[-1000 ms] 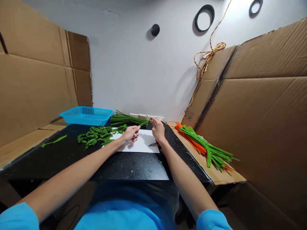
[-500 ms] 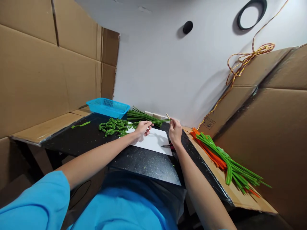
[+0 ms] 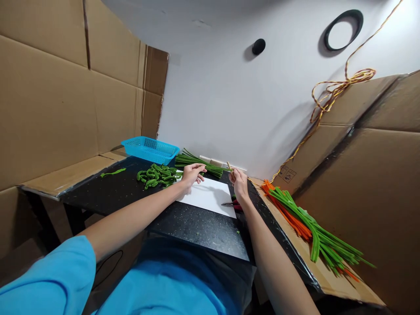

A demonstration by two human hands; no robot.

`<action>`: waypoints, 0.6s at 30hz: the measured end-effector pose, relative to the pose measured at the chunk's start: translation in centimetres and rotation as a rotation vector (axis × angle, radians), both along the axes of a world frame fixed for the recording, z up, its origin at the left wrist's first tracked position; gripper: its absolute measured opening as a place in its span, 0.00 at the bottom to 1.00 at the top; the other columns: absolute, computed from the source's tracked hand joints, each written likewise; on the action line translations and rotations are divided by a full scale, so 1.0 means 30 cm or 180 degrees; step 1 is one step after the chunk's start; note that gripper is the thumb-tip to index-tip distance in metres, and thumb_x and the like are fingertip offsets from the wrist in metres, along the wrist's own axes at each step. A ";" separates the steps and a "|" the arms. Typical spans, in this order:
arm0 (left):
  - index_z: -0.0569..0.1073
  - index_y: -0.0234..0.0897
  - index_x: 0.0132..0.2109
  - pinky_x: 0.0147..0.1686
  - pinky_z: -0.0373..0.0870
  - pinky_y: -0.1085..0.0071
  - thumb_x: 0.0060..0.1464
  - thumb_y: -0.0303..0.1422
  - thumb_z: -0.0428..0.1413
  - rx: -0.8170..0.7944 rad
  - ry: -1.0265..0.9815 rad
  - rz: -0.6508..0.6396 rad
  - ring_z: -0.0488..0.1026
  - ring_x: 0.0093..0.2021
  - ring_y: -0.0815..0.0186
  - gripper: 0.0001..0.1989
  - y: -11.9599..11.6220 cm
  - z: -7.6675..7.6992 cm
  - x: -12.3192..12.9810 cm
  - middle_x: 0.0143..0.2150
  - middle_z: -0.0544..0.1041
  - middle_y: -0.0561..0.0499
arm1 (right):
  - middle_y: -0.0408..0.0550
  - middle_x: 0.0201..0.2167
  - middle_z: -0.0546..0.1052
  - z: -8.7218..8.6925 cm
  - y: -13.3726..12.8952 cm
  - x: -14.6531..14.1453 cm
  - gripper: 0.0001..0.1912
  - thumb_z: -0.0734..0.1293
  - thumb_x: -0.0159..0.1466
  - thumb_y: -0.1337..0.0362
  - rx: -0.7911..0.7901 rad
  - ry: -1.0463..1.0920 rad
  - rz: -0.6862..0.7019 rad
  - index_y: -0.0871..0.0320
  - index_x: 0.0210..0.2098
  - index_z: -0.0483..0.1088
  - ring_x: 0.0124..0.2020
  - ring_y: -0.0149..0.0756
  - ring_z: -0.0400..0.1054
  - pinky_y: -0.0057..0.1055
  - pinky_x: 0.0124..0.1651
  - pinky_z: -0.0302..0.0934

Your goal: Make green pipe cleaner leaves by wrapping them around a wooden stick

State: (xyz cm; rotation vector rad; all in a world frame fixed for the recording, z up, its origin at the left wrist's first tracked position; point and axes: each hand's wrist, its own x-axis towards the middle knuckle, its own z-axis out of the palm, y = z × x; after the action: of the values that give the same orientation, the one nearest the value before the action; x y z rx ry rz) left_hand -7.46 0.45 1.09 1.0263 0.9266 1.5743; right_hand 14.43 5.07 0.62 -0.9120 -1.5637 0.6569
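Note:
My right hand [image 3: 240, 183] is closed around a thin pale stick [image 3: 229, 165], whose tip points up and left above the fingers. A green pipe cleaner [image 3: 216, 168] appears to run from the stick to my left hand [image 3: 193, 176], whose thumb and index finger are pinched; dark green stems behind make its edges hard to follow. Both hands hover over a white sheet [image 3: 210, 197]. Near my right wrist lie pliers with red handles [image 3: 235, 204]. Curled green pipe cleaner pieces [image 3: 157, 176] are heaped left of the sheet.
Behind the hands lies a bundle of straight dark green pipe cleaners [image 3: 190, 160]. A blue basket [image 3: 149, 151] stands at the back left of the black table [image 3: 197, 227]. Bright green pipe cleaners [image 3: 315, 223] and orange ones [image 3: 292, 218] rest on cardboard at right. Cardboard walls [image 3: 65, 100] flank the table.
My left hand has shifted slightly left, its fingers straighter. My right hand has turned a little with the stick, which now sits lower. The whole view has tilted slightly.

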 end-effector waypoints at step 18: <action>0.78 0.31 0.37 0.16 0.59 0.79 0.58 0.27 0.58 -0.0451 -0.1175 -0.0498 0.68 0.19 0.76 0.05 0.028 0.015 -0.049 0.30 0.77 0.50 | 0.38 0.21 0.64 0.030 -0.038 -0.037 0.23 0.76 0.56 0.45 -0.0425 0.0626 0.1106 0.57 0.38 0.73 0.19 0.25 0.51 0.25 0.21 0.40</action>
State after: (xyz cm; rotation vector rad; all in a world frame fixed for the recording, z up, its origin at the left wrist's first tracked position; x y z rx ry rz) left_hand -8.94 1.29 1.53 0.6619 0.6749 1.4793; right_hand 13.34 3.92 1.52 -0.6528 -1.5258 1.0757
